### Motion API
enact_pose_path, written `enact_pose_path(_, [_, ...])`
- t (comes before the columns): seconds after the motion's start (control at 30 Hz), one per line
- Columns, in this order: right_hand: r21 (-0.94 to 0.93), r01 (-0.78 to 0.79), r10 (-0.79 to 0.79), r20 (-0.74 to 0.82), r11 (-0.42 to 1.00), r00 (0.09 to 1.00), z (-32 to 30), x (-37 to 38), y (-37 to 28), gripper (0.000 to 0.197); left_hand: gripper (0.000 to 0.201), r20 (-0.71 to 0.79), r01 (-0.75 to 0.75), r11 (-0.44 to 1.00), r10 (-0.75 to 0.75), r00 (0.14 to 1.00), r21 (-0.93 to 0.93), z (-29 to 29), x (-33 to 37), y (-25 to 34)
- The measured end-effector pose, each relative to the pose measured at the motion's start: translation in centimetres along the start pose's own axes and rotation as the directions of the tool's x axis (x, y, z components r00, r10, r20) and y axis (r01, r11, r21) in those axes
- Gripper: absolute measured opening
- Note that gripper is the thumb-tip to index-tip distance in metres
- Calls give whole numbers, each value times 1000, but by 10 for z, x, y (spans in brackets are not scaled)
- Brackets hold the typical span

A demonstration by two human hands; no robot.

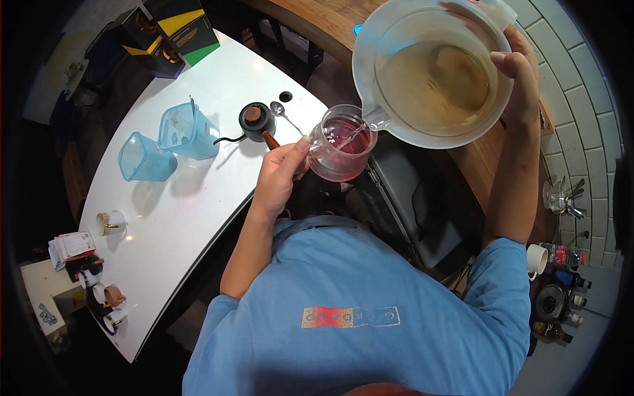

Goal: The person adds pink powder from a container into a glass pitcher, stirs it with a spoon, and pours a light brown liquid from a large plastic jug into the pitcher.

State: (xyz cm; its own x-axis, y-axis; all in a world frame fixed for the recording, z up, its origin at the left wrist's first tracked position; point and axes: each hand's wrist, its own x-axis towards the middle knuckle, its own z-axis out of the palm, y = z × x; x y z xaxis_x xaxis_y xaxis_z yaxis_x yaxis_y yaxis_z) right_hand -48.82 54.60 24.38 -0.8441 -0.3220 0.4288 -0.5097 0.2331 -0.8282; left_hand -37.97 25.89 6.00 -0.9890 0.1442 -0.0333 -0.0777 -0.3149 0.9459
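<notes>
White curved table [191,218], pale, perhaps tiled wall [581,99]

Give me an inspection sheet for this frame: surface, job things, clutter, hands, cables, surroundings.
Surface: white curved table, mostly bare in the middle.
Job's things: glass cup with reddish liquid, held off the table edge; big translucent jug tilted, a thin stream running from its spout into the cup.
Clutter: two blue tubs, black kettle, spoon, small cups at the left end, boxes at the far end.
Hands: left hand grips the cup; right hand holds the jug.
Cables: nothing seen.
Surroundings: wooden counter, tiled wall, bottles at lower right.
</notes>
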Motion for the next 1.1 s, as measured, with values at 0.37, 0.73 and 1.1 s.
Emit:
enact_pose_path(0.37, [-6,9,-9,-10,1000,1000,-2,-1,2,60,46,7,16,1000,-16,1000,11,-1,0,-3])
enact_pose_path(0.73, [-33,22,-23,-45,999,999,-8,-1,8,61,42,32,-21,998,23,999,-61,-5,-1,-9])
enact_pose_path(1.1, [27,-59,62,-129,998,990,-12,-4,12,61,42,28,-27,996,30,999,-83,-6,0,-16])
